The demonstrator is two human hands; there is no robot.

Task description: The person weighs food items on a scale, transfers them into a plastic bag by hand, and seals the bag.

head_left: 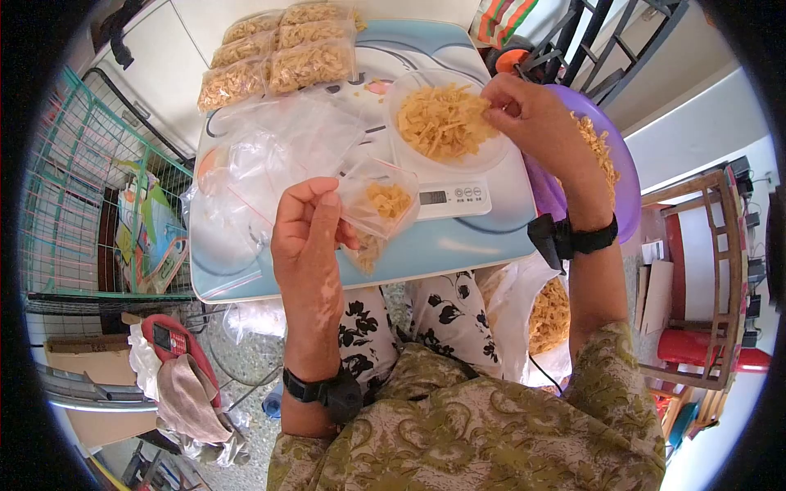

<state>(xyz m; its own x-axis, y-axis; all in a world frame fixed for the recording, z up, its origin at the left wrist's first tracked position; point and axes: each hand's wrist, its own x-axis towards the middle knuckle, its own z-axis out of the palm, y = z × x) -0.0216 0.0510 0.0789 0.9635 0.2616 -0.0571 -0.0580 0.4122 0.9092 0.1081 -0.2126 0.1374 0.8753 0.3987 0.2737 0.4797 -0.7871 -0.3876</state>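
Observation:
My left hand (309, 221) pinches the edge of a small clear plastic bag (381, 176), which hangs open over the table's front edge. Some thin yellow crisp strips (387, 200) lie inside that bag. At the rim of a clear round bowl (395, 155), my right hand (524, 110) has its fingers closed on some of the yellow strips (442, 121) heaped there. The bowl rests on a white digital scale (454, 199); its display digits are too small to read.
Flat empty bags (278, 139) spread over the left of the table (475, 244). Several filled bags (311, 64) are stacked at the back left. A purple basin (629, 180) of strips stands at the right, and an open sack (550, 319) of them sits below.

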